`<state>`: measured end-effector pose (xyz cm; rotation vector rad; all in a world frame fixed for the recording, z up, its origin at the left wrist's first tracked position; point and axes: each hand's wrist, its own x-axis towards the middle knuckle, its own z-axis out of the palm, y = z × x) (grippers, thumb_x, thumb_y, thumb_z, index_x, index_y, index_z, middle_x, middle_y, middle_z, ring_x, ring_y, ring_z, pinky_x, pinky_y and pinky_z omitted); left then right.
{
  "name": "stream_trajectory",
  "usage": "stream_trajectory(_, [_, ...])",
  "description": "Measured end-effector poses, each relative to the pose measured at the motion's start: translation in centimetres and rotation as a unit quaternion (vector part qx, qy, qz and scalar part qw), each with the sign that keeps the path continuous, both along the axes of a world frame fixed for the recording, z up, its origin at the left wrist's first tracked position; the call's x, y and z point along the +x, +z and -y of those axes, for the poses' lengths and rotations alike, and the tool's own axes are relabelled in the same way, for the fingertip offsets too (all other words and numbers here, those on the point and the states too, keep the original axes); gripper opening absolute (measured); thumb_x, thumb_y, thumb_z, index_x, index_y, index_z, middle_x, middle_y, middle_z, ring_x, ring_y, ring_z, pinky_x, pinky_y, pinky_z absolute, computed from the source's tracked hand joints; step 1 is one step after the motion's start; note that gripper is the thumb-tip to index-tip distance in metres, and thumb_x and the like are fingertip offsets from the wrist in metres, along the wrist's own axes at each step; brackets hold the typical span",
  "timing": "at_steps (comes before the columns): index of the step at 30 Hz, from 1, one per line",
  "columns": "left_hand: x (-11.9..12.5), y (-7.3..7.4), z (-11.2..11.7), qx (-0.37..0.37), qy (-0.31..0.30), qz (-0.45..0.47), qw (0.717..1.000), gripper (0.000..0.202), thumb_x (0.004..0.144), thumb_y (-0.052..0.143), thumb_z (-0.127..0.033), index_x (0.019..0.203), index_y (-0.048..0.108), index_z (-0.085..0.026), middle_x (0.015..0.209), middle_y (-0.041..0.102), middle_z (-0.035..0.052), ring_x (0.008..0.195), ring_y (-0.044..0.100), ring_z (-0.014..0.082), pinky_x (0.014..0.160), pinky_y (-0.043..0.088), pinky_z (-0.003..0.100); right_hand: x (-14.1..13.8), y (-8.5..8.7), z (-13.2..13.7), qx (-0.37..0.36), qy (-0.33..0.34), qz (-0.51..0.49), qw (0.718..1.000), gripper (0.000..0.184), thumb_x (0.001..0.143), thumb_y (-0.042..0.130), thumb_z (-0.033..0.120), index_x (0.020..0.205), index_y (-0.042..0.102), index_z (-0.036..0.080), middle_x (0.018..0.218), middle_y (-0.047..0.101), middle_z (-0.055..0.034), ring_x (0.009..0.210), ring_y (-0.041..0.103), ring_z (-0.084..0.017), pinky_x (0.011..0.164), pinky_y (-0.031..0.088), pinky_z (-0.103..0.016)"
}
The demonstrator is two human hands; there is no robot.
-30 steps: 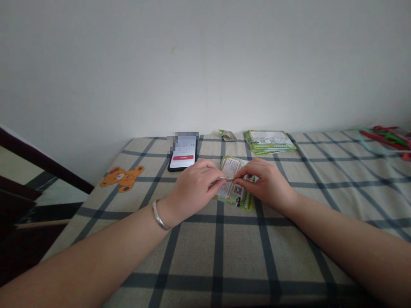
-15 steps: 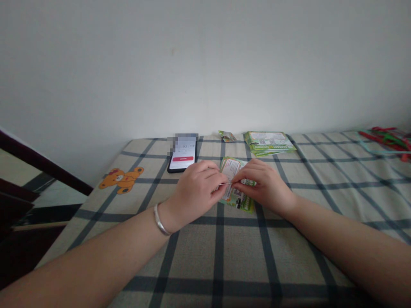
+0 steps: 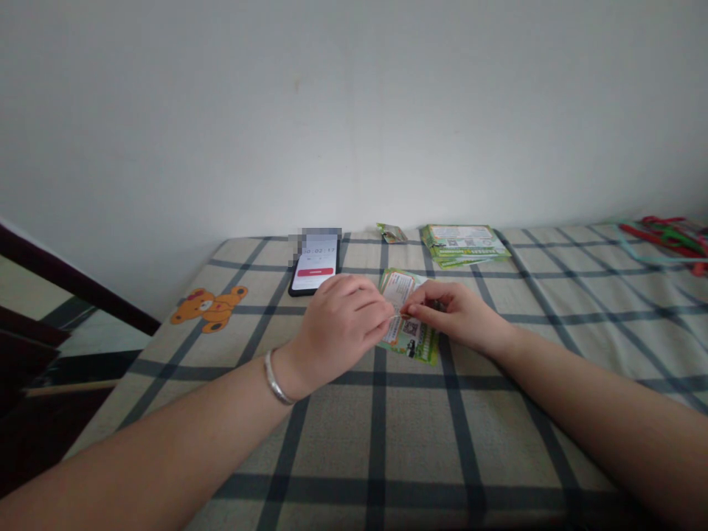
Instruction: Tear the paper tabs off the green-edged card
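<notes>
Two hands meet mid-frame: right hand [image 3: 450, 313] pinched tight on thin pale sliver [image 3: 397, 316]; left hand [image 3: 348, 317] curled at other end, hold hidden. Looks unfinished: sliver over green-and-white printed rectangular cards [image 3: 412, 348], centre; green-and-white printed stack [image 3: 465, 242], right of centre, untouched.

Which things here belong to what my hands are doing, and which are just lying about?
In the job, it seems:
thin strip, between left hand and right hand
front cards, beneath
back cards, perhaps, as they match

Apparently lying about:
phone
bear picture
small green piece
red and green things
</notes>
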<state>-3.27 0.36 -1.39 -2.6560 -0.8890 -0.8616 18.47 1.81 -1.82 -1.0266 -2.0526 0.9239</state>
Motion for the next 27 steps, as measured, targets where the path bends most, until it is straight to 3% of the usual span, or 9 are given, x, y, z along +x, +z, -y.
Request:
stream_trajectory(15, [0.5,0.2,0.1,-0.026,0.007,0.039,0.999,0.013,0.087,0.057,-0.019,0.075,0.062,-0.02,0.078,0.068,-0.001,0.097,0.057,0.021,0.085,0.042,0.037,-0.1,-0.4,0.1,0.031,0.001,-0.022,0.999,0.007,0.077,0.063,0.025,0.076,0.067,0.019,0.072,0.067,-0.0015,0.067,0.059,-0.014,0.062,0.047,-0.027])
stream_trajectory(20, [0.7,-0.1,0.0,-0.065,0.007,0.077,0.995,0.011,0.086,0.059,-0.018,0.076,0.062,-0.02,0.079,0.068,0.0006,0.094,0.057,0.0206,0.084,0.043,0.037,-0.2,-0.3,0.4,0.139,-0.03,0.008,0.99,0.004,0.077,0.062,0.02,0.074,0.064,0.02,0.07,0.063,-0.0008,0.067,0.055,-0.014,0.063,0.044,-0.027])
stream_trajectory(27, [0.9,-0.4,0.0,-0.113,0.01,0.12,0.986,0.004,0.084,0.062,-0.018,0.082,0.064,-0.02,0.081,0.067,-0.0005,0.09,0.056,0.0183,0.083,0.044,0.034,-0.8,0.6,1.1,0.279,-0.048,0.099,0.954,0.009,0.077,0.059,0.011,0.073,0.057,0.019,0.07,0.061,-0.0012,0.071,0.052,-0.016,0.068,0.041,-0.029])
